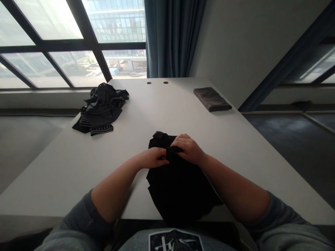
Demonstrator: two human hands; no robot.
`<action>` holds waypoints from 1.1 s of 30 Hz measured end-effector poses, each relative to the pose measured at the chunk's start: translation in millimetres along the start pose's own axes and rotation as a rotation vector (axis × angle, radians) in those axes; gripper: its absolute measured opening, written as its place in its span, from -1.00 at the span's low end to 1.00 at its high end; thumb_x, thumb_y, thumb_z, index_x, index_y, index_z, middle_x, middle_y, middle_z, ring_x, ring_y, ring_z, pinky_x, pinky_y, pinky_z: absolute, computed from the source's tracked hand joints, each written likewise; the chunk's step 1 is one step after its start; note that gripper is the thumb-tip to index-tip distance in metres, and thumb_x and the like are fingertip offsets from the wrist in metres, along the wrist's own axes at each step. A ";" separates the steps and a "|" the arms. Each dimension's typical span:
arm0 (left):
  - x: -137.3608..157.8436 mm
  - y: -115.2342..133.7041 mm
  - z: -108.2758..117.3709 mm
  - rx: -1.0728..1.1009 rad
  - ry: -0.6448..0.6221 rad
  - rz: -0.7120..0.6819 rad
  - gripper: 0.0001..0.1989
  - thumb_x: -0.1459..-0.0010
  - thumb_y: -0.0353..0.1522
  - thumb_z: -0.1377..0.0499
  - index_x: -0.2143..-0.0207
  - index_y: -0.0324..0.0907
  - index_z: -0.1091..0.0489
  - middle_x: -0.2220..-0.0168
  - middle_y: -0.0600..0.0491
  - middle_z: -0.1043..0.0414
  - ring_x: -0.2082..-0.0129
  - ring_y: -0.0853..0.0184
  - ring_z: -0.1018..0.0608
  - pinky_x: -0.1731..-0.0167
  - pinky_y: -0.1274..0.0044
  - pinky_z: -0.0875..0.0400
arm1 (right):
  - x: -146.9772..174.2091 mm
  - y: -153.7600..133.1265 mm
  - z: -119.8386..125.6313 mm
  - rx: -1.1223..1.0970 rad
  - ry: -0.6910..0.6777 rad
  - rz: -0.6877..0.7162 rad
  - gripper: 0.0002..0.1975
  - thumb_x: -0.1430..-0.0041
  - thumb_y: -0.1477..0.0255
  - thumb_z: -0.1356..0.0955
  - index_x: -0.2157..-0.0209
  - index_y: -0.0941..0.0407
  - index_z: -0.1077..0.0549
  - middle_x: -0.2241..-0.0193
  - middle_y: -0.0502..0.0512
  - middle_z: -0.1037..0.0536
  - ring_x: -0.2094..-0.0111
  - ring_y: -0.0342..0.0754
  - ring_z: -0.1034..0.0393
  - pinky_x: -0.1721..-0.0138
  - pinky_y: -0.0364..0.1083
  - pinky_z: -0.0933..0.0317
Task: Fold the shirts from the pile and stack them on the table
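Observation:
A black cloth garment point(183, 188) lies on the white table point(138, 120) right in front of me, its near end reaching the table's front edge. What kind of garment it is, I cannot make out. My left hand point(154, 157) pinches a fold of it near its upper part, thumb below and fingers above. Close beside it, my right hand point(187, 148) is closed over the same gathered fold from the right. The two hands almost meet over the cloth. Behind them a bunched end of the black fabric sticks up a little.
At the far left of the table lies a crumpled heap of dark and striped clothes point(103, 108). A folded dark grey cloth point(211, 99) rests near the right edge. Two round cable holes are at the far end, before a blue curtain point(174, 38) and windows.

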State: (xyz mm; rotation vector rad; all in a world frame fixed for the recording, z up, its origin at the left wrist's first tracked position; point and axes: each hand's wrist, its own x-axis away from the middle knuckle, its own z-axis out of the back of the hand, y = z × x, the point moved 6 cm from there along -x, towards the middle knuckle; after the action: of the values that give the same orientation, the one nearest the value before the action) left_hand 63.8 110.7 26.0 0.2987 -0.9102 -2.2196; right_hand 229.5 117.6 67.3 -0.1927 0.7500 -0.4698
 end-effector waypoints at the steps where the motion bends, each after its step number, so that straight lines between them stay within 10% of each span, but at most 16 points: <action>1: 1.2 -1.5 0.5 0.002 -0.038 -0.015 -0.77 -0.25 -0.20 -0.26 0.35 -0.16 -0.37 0.36 0.07 -0.46 0.40 0.33 -0.45 0.38 0.48 -0.31 | 0.2 0.2 -0.8 -0.012 -0.019 0.010 -0.91 -0.37 0.44 -0.34 0.21 0.05 -0.52 0.30 0.09 -0.63 0.20 0.06 -0.47 0.04 0.08 -0.26; 16: 0.1 1.0 11.6 0.153 0.091 -0.027 -0.72 -0.39 -0.16 -0.11 0.03 -0.15 -0.43 0.19 0.03 -0.56 0.24 0.27 -0.54 0.19 0.44 -0.43 | -1.2 -8.8 -2.6 -0.182 -0.130 -0.025 -0.43 -0.20 0.51 -0.44 -0.24 -0.01 -0.39 0.00 0.17 -0.47 -0.02 0.06 -0.46 -0.08 0.06 -0.43; 26: -4.7 2.9 15.9 -0.006 0.271 0.103 -0.87 -0.35 -0.28 -0.09 0.28 -0.12 -0.32 0.36 0.10 -0.45 0.37 0.30 -0.46 0.34 0.47 -0.32 | -1.3 -3.9 -13.7 -0.066 -0.060 -0.090 -0.84 -0.24 0.54 -0.40 0.33 0.04 -0.34 0.24 0.10 -0.51 0.20 0.02 -0.43 0.14 -0.01 -0.37; 33: -4.9 4.6 14.6 -0.256 0.262 0.121 -0.86 -0.39 -0.30 -0.07 0.21 -0.11 -0.40 0.25 0.00 -0.54 0.22 0.19 -0.57 0.23 0.42 -0.40 | 2.0 -1.8 -19.8 0.003 -0.054 -0.098 -0.94 -0.29 0.50 -0.39 0.22 0.07 -0.45 0.30 0.10 -0.57 0.23 0.03 -0.47 0.14 0.00 -0.35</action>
State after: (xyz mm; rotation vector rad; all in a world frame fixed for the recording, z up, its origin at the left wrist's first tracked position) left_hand 63.2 119.4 39.5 0.3914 -0.4860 -2.0956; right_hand 216.5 115.0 52.4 -0.2390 0.6889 -0.5573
